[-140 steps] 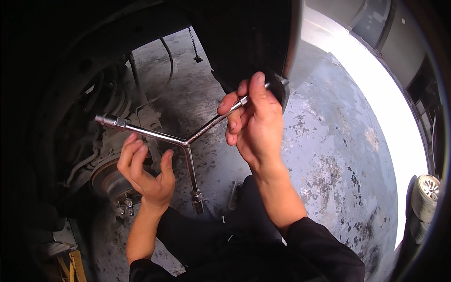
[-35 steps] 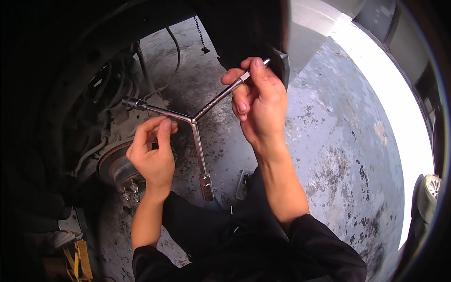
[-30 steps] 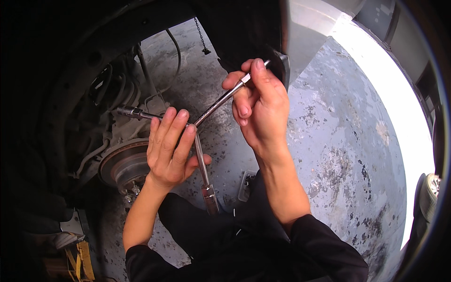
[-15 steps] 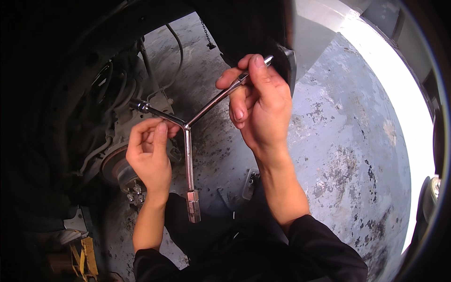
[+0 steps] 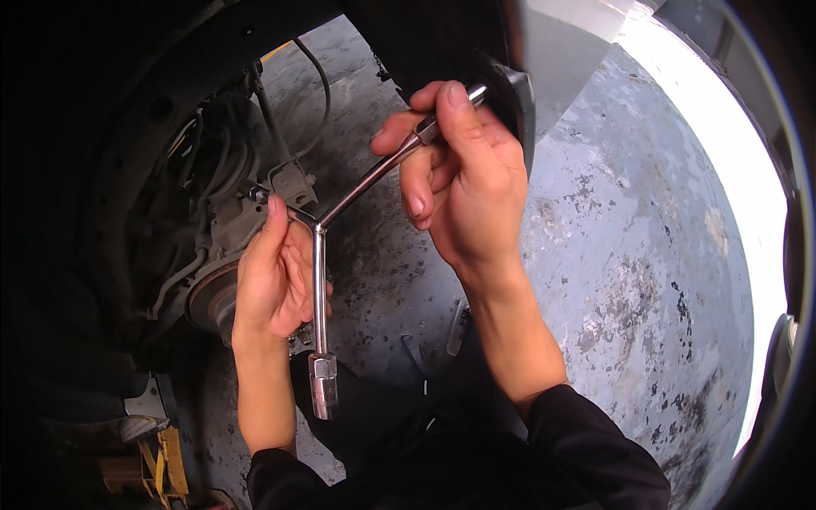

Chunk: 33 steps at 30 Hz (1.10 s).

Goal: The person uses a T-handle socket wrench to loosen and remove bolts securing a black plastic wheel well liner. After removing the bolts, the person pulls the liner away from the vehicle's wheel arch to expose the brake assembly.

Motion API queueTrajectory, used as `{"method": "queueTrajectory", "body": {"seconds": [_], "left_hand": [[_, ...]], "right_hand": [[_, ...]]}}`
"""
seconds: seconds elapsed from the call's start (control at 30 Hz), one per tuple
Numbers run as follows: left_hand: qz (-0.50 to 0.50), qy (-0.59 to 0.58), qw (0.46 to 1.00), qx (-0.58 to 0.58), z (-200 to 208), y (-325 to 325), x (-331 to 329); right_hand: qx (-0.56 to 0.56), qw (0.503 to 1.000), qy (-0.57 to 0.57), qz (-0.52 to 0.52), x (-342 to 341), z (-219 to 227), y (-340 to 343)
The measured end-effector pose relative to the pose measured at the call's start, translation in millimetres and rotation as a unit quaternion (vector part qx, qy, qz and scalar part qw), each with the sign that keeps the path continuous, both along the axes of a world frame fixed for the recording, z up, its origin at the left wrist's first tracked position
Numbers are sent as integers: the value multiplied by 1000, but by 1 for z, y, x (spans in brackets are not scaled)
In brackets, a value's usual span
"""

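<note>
A shiny three-way socket wrench [image 5: 320,280] hangs in front of me, its three arms meeting in a Y. My right hand [image 5: 467,166] pinches the upper right arm near its socket end, between thumb and fingers. My left hand [image 5: 276,276] is closed loosely at the left arm, its thumb pointing up along it and its other fingers half curled behind. The third arm points down toward my lap, ending in a long socket [image 5: 323,387]. Left of the wrench, a brake disc [image 5: 212,297] shows partly behind my left hand.
Dark wheel-arch edges and a body panel [image 5: 518,102] frame the space above. Suspension parts [image 5: 289,183] with a hose [image 5: 323,76] stand to the left. A yellow metal stand [image 5: 170,463] is at the lower left. A small clear tray [image 5: 459,327] lies on the worn grey floor [image 5: 629,255].
The wrench has shifted slightly left, its lower socket swinging down and left. My left thumb has straightened upward from its pinch, and my left hand has turned. My right hand keeps its hold.
</note>
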<state>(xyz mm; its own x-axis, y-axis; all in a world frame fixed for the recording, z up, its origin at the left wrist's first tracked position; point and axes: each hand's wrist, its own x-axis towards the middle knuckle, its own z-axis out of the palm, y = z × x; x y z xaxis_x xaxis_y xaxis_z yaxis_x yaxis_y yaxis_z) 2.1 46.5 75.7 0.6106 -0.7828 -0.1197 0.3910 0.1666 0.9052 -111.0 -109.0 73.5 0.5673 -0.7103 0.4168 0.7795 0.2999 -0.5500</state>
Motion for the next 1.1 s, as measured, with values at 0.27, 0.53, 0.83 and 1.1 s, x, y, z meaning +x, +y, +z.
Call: {"method": "queueTrajectory", "body": {"seconds": [0.27, 0.53, 0.83, 1.1], "left_hand": [[187, -859, 474, -36, -22, 2, -20], [-68, 176, 981, -41, -11, -13, 1], [180, -830, 528, -5, -20, 5, -32], [-184, 237, 948, -106, -1, -15, 28]], "right_hand": [[40, 999, -6, 21, -4, 3, 3], [7, 1000, 6, -8, -1, 1, 4], [19, 999, 25, -22, -2, 3, 5], [-5, 999, 35, -38, 1, 3, 3]]}}
